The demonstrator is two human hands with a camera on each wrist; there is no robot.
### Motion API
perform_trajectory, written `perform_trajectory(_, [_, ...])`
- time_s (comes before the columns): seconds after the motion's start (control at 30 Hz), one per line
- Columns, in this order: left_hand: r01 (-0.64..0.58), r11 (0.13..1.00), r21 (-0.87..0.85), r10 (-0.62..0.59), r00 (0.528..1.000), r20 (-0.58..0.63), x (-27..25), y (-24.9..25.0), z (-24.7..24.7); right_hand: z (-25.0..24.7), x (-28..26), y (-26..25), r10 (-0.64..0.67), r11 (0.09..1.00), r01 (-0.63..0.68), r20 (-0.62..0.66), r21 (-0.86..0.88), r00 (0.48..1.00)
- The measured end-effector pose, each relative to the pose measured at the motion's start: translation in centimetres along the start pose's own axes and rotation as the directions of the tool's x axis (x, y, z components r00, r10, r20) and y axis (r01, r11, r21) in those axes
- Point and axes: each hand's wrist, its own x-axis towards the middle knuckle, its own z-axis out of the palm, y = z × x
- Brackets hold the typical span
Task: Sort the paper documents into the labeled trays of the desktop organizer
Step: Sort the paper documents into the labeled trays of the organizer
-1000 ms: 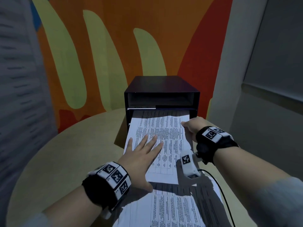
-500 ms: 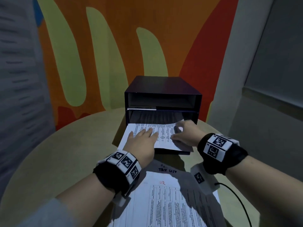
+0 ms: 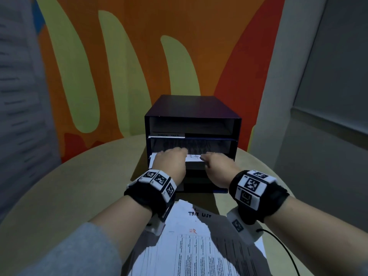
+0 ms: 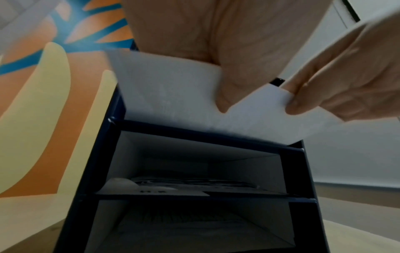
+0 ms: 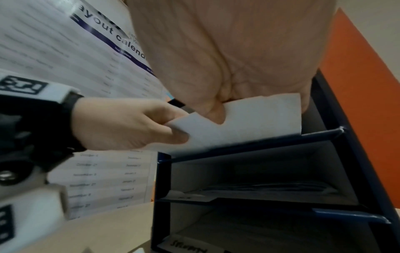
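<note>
head view — both hands (image 3: 171,162) (image 3: 217,166) hold sheet (image 3: 194,157) at organizer (image 3: 193,108).

Matt white paper sheet (image 3: 194,157)

Dim indoor light throughout. In the head view the forearms cast soft dark shadows over the printed sheets (image 3: 191,250) at the near edge of the bench (image 3: 65,196), so the light falls from above. The organizer (image 3: 193,124) shows dark, shadowed openings. The frame's left side smears into streaks, and straight lines bow near the edges (wide-angle distortion). Both wrist views are soft and grainy, with the palms close to the lens out of focus.
</note>
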Motion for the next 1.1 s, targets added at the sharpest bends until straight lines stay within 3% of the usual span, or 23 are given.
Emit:
perform_trajectory(0.07, [0.040,0.994,-0.103,-0.054,0.990,-0.133,0.0,-0.6,-0.3,0.0,0.9,0.3,0.050,0.999,-0.051,-0.040,-0.006,0.998])
perform_trajectory(0.13, [0.088,0.977,-0.196,-0.125,0.975,-0.183,0.2,-1.3,-0.3,-0.1,1.8,0.7,0.079,0.996,-0.081,-0.048,-0.041,0.996])
perform_trajectory(0.33, [0.063,0.980,-0.190,-0.089,0.987,-0.134,1.1,-2.4,0.7,0.0,4.0,0.9,0.098,0.985,-0.096,0.007,-0.144,0.995])
perform_trajectory(0.43, [0.076,0.984,-0.161,-0.093,0.991,-0.101,2.2,-3.2,1.4,0.4,5.3,0.9,0.121,0.990,-0.118,0.029,-0.070,0.992])
perform_trajectory(0.57, [0.150,0.984,-0.094,-0.144,0.987,0.067,4.2,-3.9,1.8,0.4,6.7,1.0,0.170,0.985,-0.171,0.038,0.035,0.985])
perform_trajectory(0.73, [0.114,0.977,-0.183,-0.128,0.990,-0.067,4.3,-3.6,2.2,-0.2,7.4,1.0,0.167,0.983,-0.172,0.077,0.065,0.983])
perform_trajectory(0.93, [0.226,0.967,-0.120,-0.209,0.968,0.139,6.0,-3.1,2.2,0.5,7.8,1.2,0.090,0.993,-0.091,0.018,0.073,0.996])
perform_trajectory(1.1, [0.133,0.990,0.056,-0.144,0.931,0.336,6.9,-2.9,1.8,0.8,8.2,1.0,0.122,0.992,-0.124,0.050,0.036,0.991])
